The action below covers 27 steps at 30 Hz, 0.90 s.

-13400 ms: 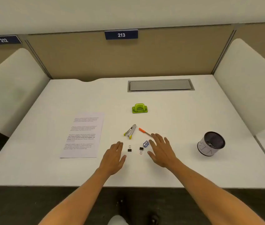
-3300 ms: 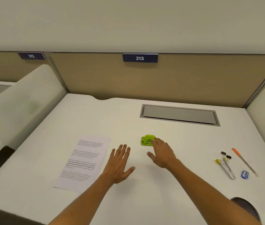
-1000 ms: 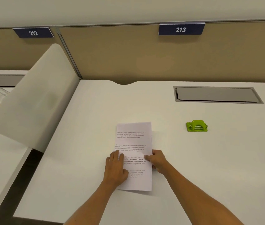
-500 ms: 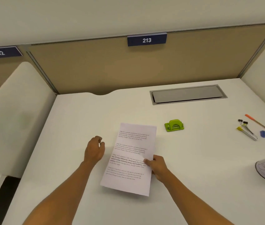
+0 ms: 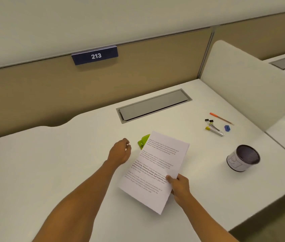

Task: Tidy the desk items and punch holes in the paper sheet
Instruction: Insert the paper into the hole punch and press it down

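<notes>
Paper sheet [image 5: 157,169] is pinched at its right edge by my right hand [image 5: 179,186], its far corner covering the green hole punch [image 5: 142,142]. Left hand [image 5: 119,153] hovers left of the punch, loosely curled, empty (bare desk [image 5: 42,163] beyond it).
</notes>
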### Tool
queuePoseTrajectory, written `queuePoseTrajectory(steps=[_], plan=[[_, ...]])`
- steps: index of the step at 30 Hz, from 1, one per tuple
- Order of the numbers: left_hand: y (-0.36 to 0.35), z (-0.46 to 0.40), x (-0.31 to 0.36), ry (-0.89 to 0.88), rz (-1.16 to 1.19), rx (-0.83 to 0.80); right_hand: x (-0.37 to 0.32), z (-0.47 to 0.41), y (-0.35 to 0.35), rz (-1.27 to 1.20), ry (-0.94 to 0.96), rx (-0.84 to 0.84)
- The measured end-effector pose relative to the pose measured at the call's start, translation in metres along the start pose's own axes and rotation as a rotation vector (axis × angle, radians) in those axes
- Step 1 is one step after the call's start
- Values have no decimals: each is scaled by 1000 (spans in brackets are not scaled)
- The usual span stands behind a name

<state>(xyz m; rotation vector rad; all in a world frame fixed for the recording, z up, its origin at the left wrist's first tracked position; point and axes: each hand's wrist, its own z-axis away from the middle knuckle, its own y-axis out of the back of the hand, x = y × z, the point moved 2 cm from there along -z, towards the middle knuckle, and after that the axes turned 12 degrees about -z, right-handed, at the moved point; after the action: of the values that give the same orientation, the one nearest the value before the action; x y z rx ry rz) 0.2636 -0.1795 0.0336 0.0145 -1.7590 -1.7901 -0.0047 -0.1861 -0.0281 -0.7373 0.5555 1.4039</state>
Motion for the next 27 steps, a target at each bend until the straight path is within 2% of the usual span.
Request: queuePoseTrajectory(steps=[7,14,21,27], plan=[[-21,-65,49,-184,-209,-96,-1,-14,23,-154,-40,166],[-51,-107,69,-239,-441,-143,10,-18,10,-243,-91,233],[-61,-139,67,-250,-509,-168,19,-19,-18,-280,-134,246],[-71,-151,68,-249,-492,-174,22,-22,-34,-283,-158,342]])
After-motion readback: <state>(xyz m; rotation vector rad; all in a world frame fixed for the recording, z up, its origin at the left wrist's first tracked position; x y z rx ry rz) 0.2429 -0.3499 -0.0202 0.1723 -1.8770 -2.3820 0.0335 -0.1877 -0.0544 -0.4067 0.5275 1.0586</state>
